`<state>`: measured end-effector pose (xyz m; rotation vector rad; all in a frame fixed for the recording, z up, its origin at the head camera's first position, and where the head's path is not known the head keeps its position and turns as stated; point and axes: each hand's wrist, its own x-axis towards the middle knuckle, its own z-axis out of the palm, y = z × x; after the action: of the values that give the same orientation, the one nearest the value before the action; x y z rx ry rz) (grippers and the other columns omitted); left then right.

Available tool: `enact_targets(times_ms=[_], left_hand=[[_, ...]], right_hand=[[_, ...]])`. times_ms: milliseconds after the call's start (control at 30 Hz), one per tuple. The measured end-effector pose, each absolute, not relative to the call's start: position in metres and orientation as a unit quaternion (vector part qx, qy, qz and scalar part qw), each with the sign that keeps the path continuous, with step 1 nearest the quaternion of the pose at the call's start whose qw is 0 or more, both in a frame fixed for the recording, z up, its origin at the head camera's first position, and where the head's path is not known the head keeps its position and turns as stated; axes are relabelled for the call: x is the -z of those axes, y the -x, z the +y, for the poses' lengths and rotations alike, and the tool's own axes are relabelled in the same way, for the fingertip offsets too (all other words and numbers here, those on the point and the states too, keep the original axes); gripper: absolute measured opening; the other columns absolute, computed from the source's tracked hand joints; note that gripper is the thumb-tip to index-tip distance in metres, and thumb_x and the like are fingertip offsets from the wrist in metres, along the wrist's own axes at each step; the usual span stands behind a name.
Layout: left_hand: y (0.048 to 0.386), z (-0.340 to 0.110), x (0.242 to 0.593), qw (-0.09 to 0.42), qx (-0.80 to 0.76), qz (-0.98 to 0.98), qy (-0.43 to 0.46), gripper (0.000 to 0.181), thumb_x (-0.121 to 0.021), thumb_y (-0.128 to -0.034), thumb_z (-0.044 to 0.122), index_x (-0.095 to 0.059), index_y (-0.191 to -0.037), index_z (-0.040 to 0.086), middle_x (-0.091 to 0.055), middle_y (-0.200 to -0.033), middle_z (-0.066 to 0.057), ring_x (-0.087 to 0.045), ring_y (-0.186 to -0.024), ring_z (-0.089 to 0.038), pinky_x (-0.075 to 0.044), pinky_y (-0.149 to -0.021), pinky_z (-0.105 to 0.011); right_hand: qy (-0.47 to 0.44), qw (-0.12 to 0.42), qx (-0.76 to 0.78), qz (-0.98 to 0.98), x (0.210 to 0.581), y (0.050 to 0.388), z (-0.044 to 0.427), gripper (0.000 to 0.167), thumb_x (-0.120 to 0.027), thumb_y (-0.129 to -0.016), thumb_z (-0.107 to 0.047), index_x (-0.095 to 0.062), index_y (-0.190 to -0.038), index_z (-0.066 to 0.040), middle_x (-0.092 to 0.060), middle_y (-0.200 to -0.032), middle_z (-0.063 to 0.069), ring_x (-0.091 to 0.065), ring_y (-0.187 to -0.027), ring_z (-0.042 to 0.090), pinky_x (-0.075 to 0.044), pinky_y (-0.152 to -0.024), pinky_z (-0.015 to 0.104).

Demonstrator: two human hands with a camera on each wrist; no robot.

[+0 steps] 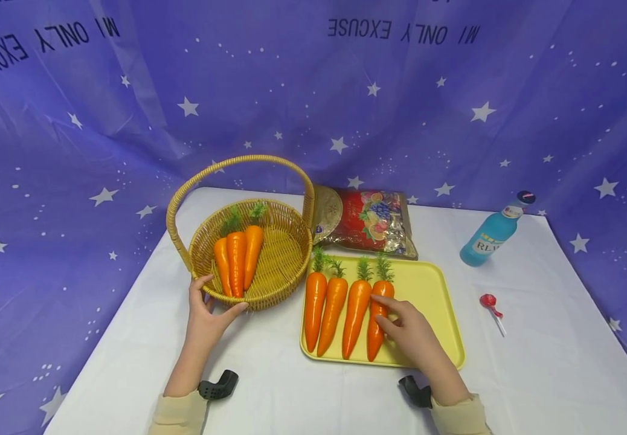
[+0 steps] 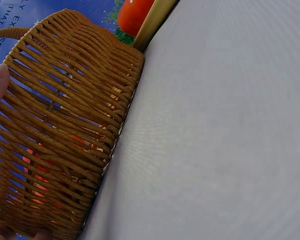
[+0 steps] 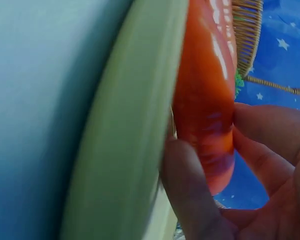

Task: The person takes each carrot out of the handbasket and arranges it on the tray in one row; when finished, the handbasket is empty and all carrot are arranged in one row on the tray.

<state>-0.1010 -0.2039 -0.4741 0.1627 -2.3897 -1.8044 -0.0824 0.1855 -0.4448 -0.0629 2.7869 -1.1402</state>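
Observation:
A wicker basket [image 1: 283, 296] with a tall arched handle stands on the left, three toy carrots [image 1: 236, 260] with green tops lying inside it. My left hand [image 1: 207, 317] holds the basket's near rim, thumb and fingers spread along it; the left wrist view shows the woven wall [image 2: 65, 120] close up. Several more carrots lie side by side on a yellow tray [image 1: 427, 302]. My right hand [image 1: 414, 332] grips the rightmost carrot [image 1: 380, 314] between thumb and fingers. In the right wrist view, that carrot [image 3: 205, 90] is beside the tray's rim [image 3: 125, 120].
Behind the tray lies a red and gold fruit-printed bag [image 1: 368, 220]. A blue bottle [image 1: 490, 235] stands tilted-looking at the right rear, with a red lollipop [image 1: 489, 301] nearer the front. A purple starred cloth [image 1: 313, 90] hangs behind the white table [image 1: 270, 374].

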Motion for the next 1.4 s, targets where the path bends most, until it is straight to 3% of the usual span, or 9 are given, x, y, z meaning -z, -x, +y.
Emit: enact_targets(times_ms=[267,767,967,1133,1400], left_hand=[[0.101,-0.204,0.474,0.07,0.599,-0.796,-0.056,0.091,-0.083,-0.078,0.021,-0.019,-0.142,0.011,-0.002,-0.156,-0.016,-0.011,-0.143,-0.033,-0.021,-0.115,-0.048],[0.101,-0.203,0.474,0.066,0.599,-0.796,-0.057,0.09,-0.083,-0.078,0.022,-0.02,-0.142,0.011,0.002,-0.157,-0.014,-0.009,-0.144,-0.033,-0.02,-0.115,-0.048],[0.101,-0.204,0.475,0.068,0.597,-0.797,-0.058,0.091,-0.083,-0.0777,0.022,-0.019,-0.142,0.011,0.001,-0.157,-0.015,-0.009,-0.144,-0.033,-0.02,-0.115,-0.048],[0.102,-0.204,0.476,0.072,0.601,-0.794,-0.056,0.09,-0.083,-0.077,0.019,-0.021,-0.141,0.012,-0.001,-0.157,-0.015,-0.01,-0.143,-0.032,-0.021,-0.115,-0.048],[0.1,-0.204,0.474,0.078,0.601,-0.794,-0.047,0.089,-0.083,-0.0778,0.018,-0.021,-0.141,0.01,-0.002,-0.156,-0.016,-0.011,-0.143,-0.034,-0.021,-0.115,-0.049]], right_hand=[[0.015,0.05,0.293,0.955,0.441,0.083,0.171,0.043,-0.069,-0.09,-0.03,-0.061,-0.131,-0.02,-0.051,-0.088,0.006,-0.046,-0.067,0.016,-0.042,-0.058,0.029],[0.028,0.044,0.259,0.964,0.441,0.083,0.171,0.046,-0.069,-0.09,-0.032,-0.059,-0.133,-0.019,-0.051,-0.087,0.007,-0.044,-0.063,0.017,-0.04,-0.055,0.029],[0.048,0.047,0.234,0.97,0.44,0.084,0.176,0.054,-0.068,-0.089,-0.035,-0.052,-0.139,-0.019,-0.057,-0.094,0.008,-0.054,-0.071,0.02,-0.049,-0.062,0.038],[0.048,0.029,0.219,0.974,0.43,0.089,0.181,0.051,-0.066,-0.092,-0.034,-0.052,-0.138,-0.019,-0.063,-0.101,0.011,-0.061,-0.085,0.03,-0.052,-0.077,0.05],[0.065,0.0,0.294,0.954,0.396,0.105,0.171,0.053,-0.068,-0.091,-0.024,-0.051,-0.141,-0.019,-0.062,-0.121,0.015,-0.063,-0.093,0.029,-0.055,-0.077,0.047]])
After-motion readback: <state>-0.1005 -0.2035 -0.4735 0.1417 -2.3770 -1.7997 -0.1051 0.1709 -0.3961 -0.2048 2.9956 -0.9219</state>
